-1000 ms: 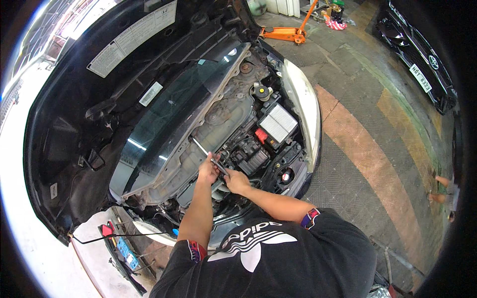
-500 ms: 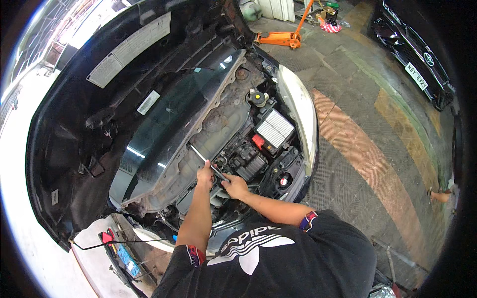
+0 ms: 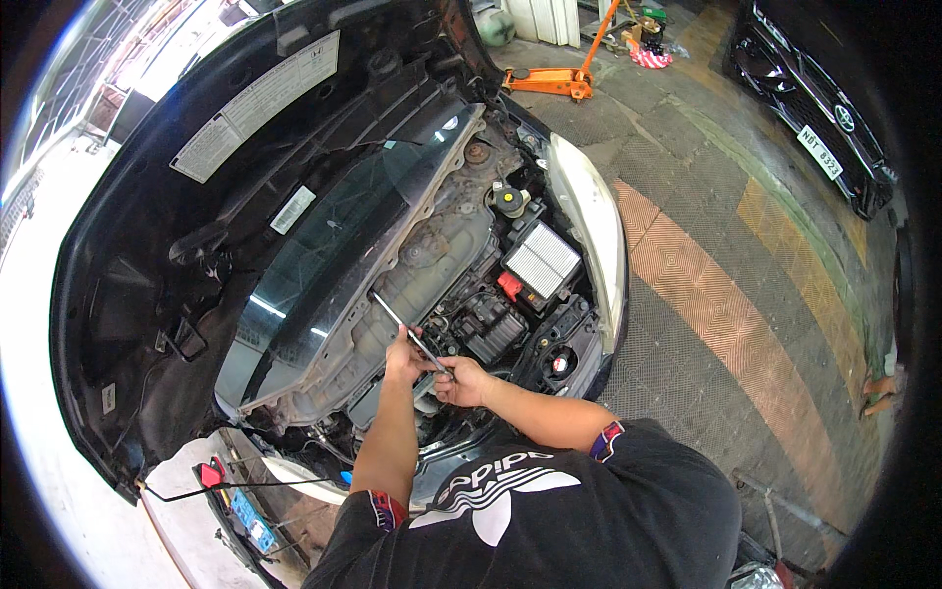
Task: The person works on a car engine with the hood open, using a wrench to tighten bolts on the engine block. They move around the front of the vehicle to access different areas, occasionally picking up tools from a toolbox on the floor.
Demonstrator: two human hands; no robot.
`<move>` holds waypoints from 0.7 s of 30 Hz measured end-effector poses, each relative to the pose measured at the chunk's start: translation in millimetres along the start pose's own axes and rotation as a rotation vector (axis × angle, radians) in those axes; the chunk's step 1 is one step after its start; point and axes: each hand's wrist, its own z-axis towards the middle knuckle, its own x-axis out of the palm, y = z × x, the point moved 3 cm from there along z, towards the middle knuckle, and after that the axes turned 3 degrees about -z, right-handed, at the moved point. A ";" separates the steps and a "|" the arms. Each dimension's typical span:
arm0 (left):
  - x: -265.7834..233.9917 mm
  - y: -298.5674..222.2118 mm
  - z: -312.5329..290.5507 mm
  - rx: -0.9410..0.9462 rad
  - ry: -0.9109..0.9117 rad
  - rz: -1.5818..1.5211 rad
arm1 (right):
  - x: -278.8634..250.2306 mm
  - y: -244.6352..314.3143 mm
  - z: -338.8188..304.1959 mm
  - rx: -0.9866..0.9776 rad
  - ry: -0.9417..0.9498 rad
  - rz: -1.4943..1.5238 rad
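Note:
Both hands are over the engine bay of a car, gripping one long, slim metal bar tool that slants from the metal panel below the windscreen down toward me. My left hand is closed around its middle. Lower and to the right, my right hand has its fingers curled on the near end. The bar's far tip reaches the panel; what it meets there is too small to make out. Right of my hands are a black engine part and a white pleated air filter beside a red piece.
The raised hood curves along the left, over the windscreen. A thin prop rod crosses a blue tray at lower left. An orange floor jack stands beyond, and a black car at far right. Part of a person shows at the right rim.
My right hand has shifted slightly down, its fingers now curled further around the bar's near end. My left hand moved a little to the left, and the bar tilted slightly.

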 end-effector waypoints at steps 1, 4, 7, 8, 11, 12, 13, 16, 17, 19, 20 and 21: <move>-0.9 0.5 -1.2 0.007 -0.036 -0.024 | 1.2 0.2 -1.8 0.025 0.000 0.072; -2.1 -1.5 1.1 0.039 -0.033 0.171 | 8.9 16.4 -10.3 -0.487 -0.338 -1.074; -9.4 -6.8 9.9 0.109 -0.126 0.247 | 20.3 10.5 -18.1 -0.518 -0.503 -1.344; -13.1 -6.7 12.2 0.104 -0.121 0.200 | 24.8 6.6 -19.2 -0.518 -0.480 -1.321; -20.9 -1.6 17.4 0.068 -0.009 -0.085 | 36.0 0.2 -22.4 -0.673 -0.502 -1.348; -23.8 -0.3 18.7 0.016 0.011 -0.114 | 36.6 0.0 -22.1 -0.693 -0.514 -1.381; -26.1 1.8 17.9 0.017 0.062 -0.133 | 32.8 -2.5 -18.5 -0.569 -0.440 -1.162; -30.9 2.7 16.3 -0.016 0.113 -0.167 | 17.0 -13.4 -8.0 0.050 -0.175 -0.459; -30.3 1.8 15.3 -0.007 0.157 -0.134 | 12.8 -13.4 -6.9 0.143 -0.126 -0.351; -29.1 0.7 15.0 -0.002 0.115 -0.053 | 5.3 -7.3 -3.9 0.104 -0.089 -0.436; -28.4 0.4 14.8 0.013 0.069 0.033 | 4.1 -1.6 -3.3 -0.061 -0.061 -0.699; -27.8 -1.4 14.6 0.056 0.006 0.134 | 2.6 3.7 -3.4 -0.228 -0.156 -0.992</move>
